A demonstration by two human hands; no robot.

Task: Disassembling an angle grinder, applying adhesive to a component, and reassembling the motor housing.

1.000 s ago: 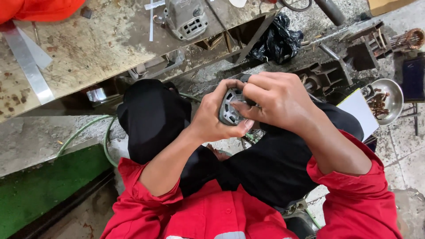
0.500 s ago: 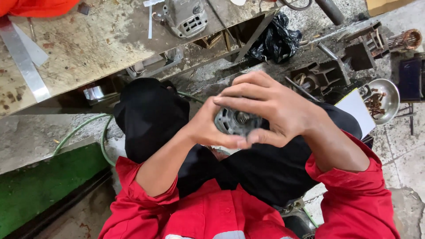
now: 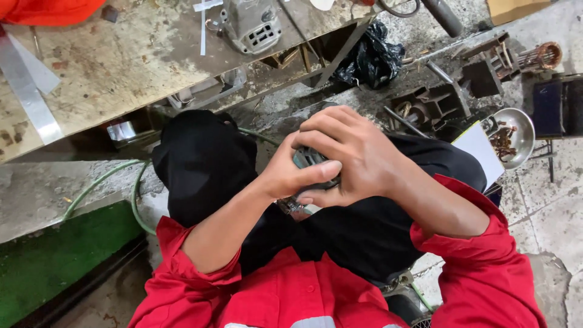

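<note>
both hands' grip [image 3: 331, 164] wraps metal part [image 3: 308, 159].

Both your hands are wrapped around a small grey metal part [image 3: 310, 163] over your lap: left hand [image 3: 291, 173] cupping from below, thumb across the front, right hand [image 3: 358, 155] covering the top. Worn workbench [image 3: 121, 67] above, grey motor housing [image 3: 252, 24] on it, metal bowl [image 3: 513, 136] of scraps to your right.
</note>
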